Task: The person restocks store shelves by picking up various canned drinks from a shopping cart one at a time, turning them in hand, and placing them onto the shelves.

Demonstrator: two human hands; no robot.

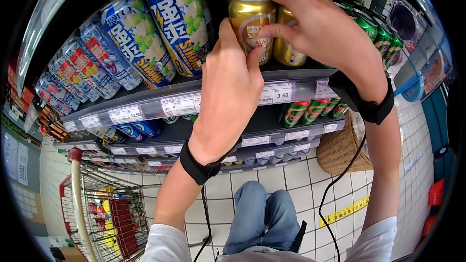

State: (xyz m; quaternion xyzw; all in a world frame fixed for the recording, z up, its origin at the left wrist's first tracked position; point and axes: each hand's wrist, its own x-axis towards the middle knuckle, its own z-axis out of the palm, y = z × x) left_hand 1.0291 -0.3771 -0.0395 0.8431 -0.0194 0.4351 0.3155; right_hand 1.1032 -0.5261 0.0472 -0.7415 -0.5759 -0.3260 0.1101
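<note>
A gold beer can (246, 17) stands upright at the front of the upper shelf. My left hand (230, 85) reaches it from below, index finger along its left side and thumb at its lower right. From the right, my right hand (315, 17) lays its fingertips on the can's top rim and its thumb on the front label. Another gold can (291, 53) is just to the right, partly behind my right hand. Tall blue-and-white RIO cans (177, 24) line the shelf to the left. Both wrists wear black straps with cables.
Green cans (383, 39) fill the shelf's right end. Price tags run along the shelf edge (182, 104), with lower shelves beneath. A shopping cart (104, 213) holding goods stands at lower left. A wicker basket (340, 150) sits on the tiled floor at right.
</note>
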